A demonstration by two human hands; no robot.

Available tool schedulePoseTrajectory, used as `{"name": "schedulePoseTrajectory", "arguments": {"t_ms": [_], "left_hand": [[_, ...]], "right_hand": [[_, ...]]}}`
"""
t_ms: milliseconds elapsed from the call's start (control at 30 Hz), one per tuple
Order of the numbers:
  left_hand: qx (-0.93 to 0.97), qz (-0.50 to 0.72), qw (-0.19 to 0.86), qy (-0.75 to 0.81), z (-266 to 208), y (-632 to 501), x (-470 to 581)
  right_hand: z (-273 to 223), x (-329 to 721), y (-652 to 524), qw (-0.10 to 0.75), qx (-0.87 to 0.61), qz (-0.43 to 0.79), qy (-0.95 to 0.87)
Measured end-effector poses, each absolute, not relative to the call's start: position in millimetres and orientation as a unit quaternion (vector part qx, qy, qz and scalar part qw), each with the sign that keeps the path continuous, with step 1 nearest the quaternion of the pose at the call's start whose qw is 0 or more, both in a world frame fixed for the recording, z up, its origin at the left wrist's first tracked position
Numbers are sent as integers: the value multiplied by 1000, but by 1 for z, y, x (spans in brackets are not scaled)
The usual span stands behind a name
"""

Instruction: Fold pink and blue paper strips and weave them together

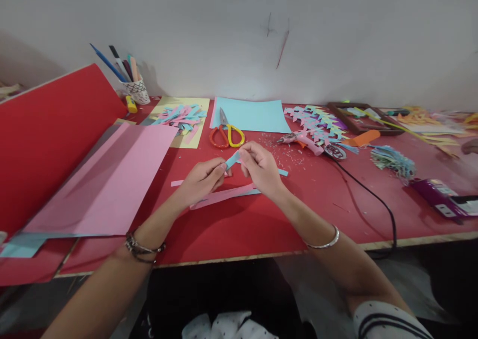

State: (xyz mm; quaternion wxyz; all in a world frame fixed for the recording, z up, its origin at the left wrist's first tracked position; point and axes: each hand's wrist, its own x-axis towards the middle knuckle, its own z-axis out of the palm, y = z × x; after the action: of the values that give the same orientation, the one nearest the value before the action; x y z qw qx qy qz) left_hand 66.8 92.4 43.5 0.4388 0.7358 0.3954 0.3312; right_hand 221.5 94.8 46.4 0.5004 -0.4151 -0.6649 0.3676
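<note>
Between my two hands, above the red table, is a small light-blue paper strip. My left hand pinches its lower left end between thumb and fingers. At its upper right end, the thumb and fingers of my right hand are closed on it. Beneath my hands lie longer pink paper strips and pieces of blue strip. Just beyond my hands are scissors with one red-orange and one yellow handle loop, their blades on a light-blue paper sheet.
Pink sheets and a raised red board occupy the left. Cut strips lie on yellow paper near a pen cup. Rightward are a pink glue gun with a black cord, a folded-paper chain and a purple device.
</note>
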Motion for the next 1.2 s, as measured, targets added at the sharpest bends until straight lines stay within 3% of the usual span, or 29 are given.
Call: {"name": "schedulePoseTrajectory", "arguments": {"t_ms": [267,567,833,1067,1200], "left_hand": [[686,363,514,364,40,93,73],[596,430,539,412,44,93,77],[594,397,557,423,47,95,72],[642,356,544,405,51,91,75],[666,315,543,403,52,86,71]], "right_hand": [[43,218,93,447,-437,286,-726],[43,215,95,421,-456,296,-726],[44,218,99,403,-444,338,-726],[59,223,102,340,-422,273,-795],[69,236,109,384,-438,247,-774]]}}
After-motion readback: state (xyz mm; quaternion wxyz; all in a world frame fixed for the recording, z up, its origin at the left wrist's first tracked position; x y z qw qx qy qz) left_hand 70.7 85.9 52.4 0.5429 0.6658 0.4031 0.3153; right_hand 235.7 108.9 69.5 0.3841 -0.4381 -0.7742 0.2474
